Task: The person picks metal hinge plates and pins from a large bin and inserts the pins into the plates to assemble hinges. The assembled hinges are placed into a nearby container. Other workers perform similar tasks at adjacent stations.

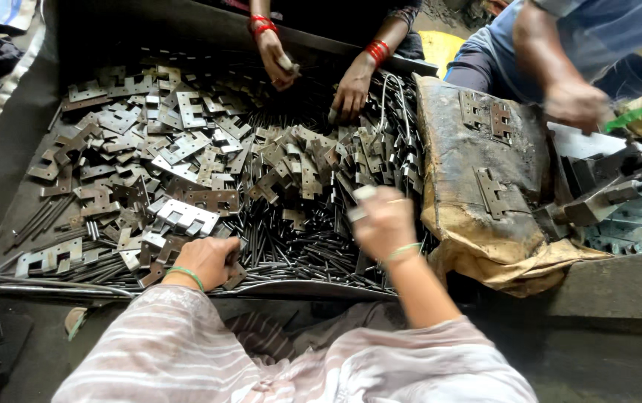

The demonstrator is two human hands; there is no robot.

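A big heap of flat metal hinge leaves (186,149) and thin dark metal pins (291,246) fills a shallow tray (60,287) in front of me. My left hand (205,261) rests low on the pile near the tray's front rim, fingers curled around a hinge leaf and pins. Raised above the pins, my right hand (383,222) pinches a small metal piece (362,198) between its fingertips; motion blur hides its exact shape.
Across the tray, another person's two hands (276,56) (352,89), red bangles on the wrists, pick among the parts. At right a worn sack (477,172) carries a few hinges, beside a metal press fixture (612,194). A third person's hand (576,101) holds something green.
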